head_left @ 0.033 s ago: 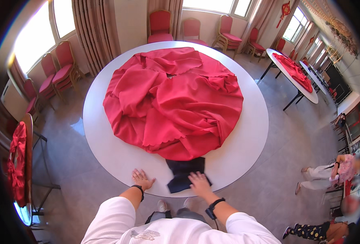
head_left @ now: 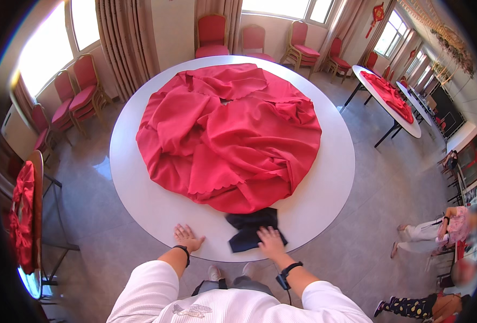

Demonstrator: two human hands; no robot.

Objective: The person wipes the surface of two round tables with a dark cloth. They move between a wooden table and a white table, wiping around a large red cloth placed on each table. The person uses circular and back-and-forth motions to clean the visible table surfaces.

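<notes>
A large red tablecloth (head_left: 238,134) with a scalloped edge lies in loose folds over the middle of a round white table (head_left: 141,188). Beside its near edge is a dark cloth (head_left: 251,237), crumpled and lying on the bare tabletop. My right hand (head_left: 271,241) rests on the right part of this cloth with fingers spread, pressing it from above. Left of the cloth, my left hand (head_left: 188,237) lies flat on the white tabletop near its front edge, fingers apart and holding nothing.
Red chairs (head_left: 85,86) stand along the walls. Another table with red cloth (head_left: 386,94) is at the far right, and a further red cloth (head_left: 23,215) lies on a table at the left. A person in a pink top (head_left: 456,223) is at the right.
My right hand has slid a little to the right, and the dark cloth has shifted right with it. My left hand stays in place.
</notes>
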